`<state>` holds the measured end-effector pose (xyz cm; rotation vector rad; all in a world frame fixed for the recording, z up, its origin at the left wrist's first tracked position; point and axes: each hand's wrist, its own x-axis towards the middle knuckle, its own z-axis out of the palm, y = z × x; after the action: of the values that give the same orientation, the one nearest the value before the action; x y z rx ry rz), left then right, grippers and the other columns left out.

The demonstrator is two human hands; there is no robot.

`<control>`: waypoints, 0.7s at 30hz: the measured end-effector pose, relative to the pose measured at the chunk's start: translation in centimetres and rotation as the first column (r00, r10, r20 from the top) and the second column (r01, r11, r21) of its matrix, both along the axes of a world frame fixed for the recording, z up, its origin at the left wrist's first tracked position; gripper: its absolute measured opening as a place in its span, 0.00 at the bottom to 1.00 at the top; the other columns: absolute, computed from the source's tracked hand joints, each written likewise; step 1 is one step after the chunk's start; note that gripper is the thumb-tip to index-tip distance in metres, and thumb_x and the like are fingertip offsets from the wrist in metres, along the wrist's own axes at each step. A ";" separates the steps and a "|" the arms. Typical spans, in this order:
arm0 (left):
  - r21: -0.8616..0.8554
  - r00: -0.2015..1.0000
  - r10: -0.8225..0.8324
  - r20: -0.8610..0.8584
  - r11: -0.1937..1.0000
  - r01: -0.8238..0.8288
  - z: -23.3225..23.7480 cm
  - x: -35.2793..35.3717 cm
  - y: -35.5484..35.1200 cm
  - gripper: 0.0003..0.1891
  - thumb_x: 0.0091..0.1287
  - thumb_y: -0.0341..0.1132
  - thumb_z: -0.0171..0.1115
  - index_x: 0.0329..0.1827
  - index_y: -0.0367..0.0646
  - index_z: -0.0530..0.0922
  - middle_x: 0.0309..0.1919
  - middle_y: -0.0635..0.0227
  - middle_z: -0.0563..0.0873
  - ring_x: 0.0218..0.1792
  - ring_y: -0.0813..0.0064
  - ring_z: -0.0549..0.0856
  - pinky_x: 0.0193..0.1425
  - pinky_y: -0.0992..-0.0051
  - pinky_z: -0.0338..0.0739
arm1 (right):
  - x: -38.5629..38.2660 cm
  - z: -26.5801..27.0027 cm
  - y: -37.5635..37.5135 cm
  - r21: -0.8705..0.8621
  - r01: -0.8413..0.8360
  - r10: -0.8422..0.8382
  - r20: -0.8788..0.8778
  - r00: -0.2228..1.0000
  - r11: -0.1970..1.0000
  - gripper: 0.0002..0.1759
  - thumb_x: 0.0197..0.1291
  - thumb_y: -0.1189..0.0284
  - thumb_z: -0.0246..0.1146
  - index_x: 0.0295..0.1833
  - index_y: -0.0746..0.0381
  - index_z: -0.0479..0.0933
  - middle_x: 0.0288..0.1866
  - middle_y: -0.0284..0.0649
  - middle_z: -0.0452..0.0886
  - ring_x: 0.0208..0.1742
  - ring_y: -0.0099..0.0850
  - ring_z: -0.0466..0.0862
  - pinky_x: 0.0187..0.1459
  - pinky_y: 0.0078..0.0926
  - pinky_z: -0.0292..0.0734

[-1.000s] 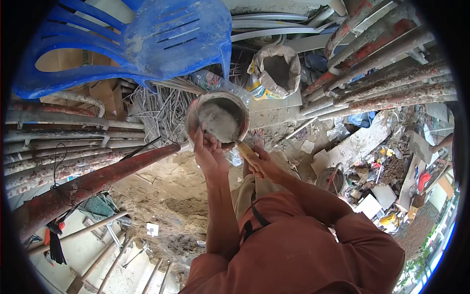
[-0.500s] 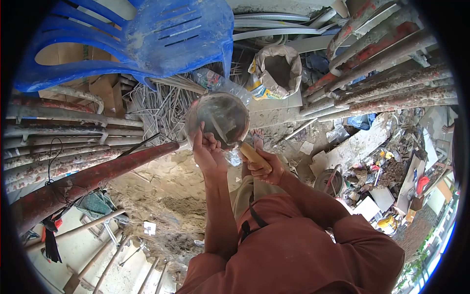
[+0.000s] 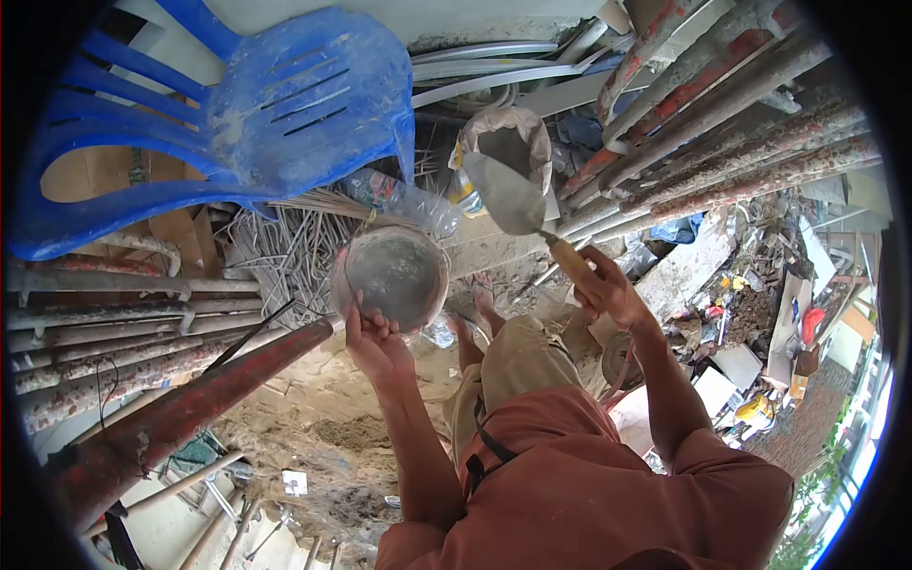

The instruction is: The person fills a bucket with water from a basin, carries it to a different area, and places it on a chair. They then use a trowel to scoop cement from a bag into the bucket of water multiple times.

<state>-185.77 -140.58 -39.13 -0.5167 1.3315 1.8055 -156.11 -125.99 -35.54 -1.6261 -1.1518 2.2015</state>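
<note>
A round bucket (image 3: 397,271) with a grey, mortar-stained inside hangs in front of me, its mouth turned up toward my face. My left hand (image 3: 376,337) is closed at the near side of it, fingers curled by the rim. In my right hand (image 3: 610,293) is a trowel (image 3: 509,194), gripped by its wooden handle. The trowel's broad grey blade points up and to the left, apart from the bucket. Behind the blade stands an open paper sack (image 3: 503,128), partly covered by it.
A blue plastic chair (image 3: 294,104) lies at upper left, near bent wire rods (image 3: 275,252) and a plastic bottle (image 3: 418,204). Metal pipes (image 3: 722,123) are stacked on the right, and a red post (image 3: 190,408) slants on the left. Rubble (image 3: 750,313) covers the right side.
The trowel has come out of the bucket and moved up and right with my right hand. The bucket now sits lower and slightly left in view, still with my left hand.
</note>
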 end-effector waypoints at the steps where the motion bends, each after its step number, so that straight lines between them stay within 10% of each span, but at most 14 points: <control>1: -0.025 1.000 0.018 0.002 1.000 -0.018 0.0 -0.1 -0.2 0.20 0.73 0.40 0.47 0.63 0.39 0.71 0.23 0.78 0.67 0.23 0.86 0.62 0.31 0.78 0.59 | 0.1 -0.2 1.1 0.140 -0.119 0.093 0.182 0.979 0.983 0.19 0.65 0.60 0.57 0.52 0.62 0.69 0.21 0.33 0.69 0.16 0.20 0.68 0.15 0.21 0.59; 5: -0.017 1.000 0.017 -0.003 1.000 -0.017 -0.9 -0.3 -1.2 0.17 0.72 0.41 0.49 0.58 0.42 0.73 0.24 0.78 0.67 0.23 0.86 0.63 0.32 0.80 0.58 | -2.1 -4.5 5.1 0.282 -0.173 0.033 0.440 0.897 0.944 0.16 0.64 0.61 0.59 0.46 0.63 0.69 0.19 0.31 0.69 0.16 0.21 0.70 0.15 0.22 0.61; 9: -0.023 1.000 0.012 0.011 1.000 -0.012 -1.3 -0.5 -1.9 0.19 0.73 0.41 0.46 0.61 0.40 0.72 0.23 0.78 0.68 0.22 0.84 0.63 0.31 0.77 0.59 | -6.3 -13.8 8.8 -0.257 0.398 -0.422 -0.043 0.906 0.881 0.10 0.61 0.68 0.59 0.38 0.62 0.67 0.20 0.37 0.69 0.16 0.23 0.70 0.14 0.23 0.61; 12: -0.038 0.999 0.036 0.025 0.999 -0.035 -1.3 -0.7 -2.4 0.19 0.73 0.41 0.46 0.61 0.40 0.72 0.24 0.78 0.69 0.22 0.84 0.63 0.30 0.77 0.59 | -10.0 -15.2 10.4 -0.366 0.709 -0.733 0.097 0.674 0.603 0.06 0.61 0.71 0.57 0.36 0.61 0.68 0.22 0.34 0.70 0.19 0.23 0.71 0.18 0.20 0.67; 17: -0.057 0.999 0.030 0.044 0.998 -0.027 -1.0 -0.6 -2.4 0.19 0.73 0.41 0.47 0.60 0.40 0.72 0.23 0.77 0.68 0.22 0.84 0.62 0.31 0.78 0.59 | -12.6 -17.6 12.3 -0.218 0.859 -0.825 0.248 0.508 0.463 0.04 0.60 0.73 0.58 0.35 0.60 0.70 0.24 0.33 0.72 0.20 0.24 0.74 0.20 0.21 0.71; 19: -0.045 0.999 0.016 0.047 0.999 -0.014 -1.1 -0.7 -2.6 0.19 0.72 0.41 0.47 0.60 0.39 0.72 0.22 0.77 0.68 0.21 0.84 0.63 0.31 0.78 0.59 | -12.0 -19.8 14.0 0.012 0.152 -0.142 0.436 0.889 0.988 0.08 0.54 0.73 0.62 0.40 0.60 0.74 0.28 0.36 0.77 0.25 0.30 0.79 0.24 0.28 0.75; 21: -0.070 0.999 0.031 0.037 0.997 -0.029 -1.0 -1.0 -3.0 0.19 0.72 0.41 0.48 0.59 0.39 0.72 0.22 0.78 0.68 0.21 0.85 0.64 0.31 0.79 0.59 | -11.1 -21.3 14.5 -0.028 -0.707 0.528 0.686 0.501 0.706 0.15 0.49 0.73 0.65 0.45 0.60 0.77 0.32 0.39 0.83 0.31 0.35 0.84 0.29 0.34 0.78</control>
<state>-186.74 -143.58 -40.08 -0.6086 1.3714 1.7698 -167.22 -111.48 -56.86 -2.1652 -2.4721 1.6084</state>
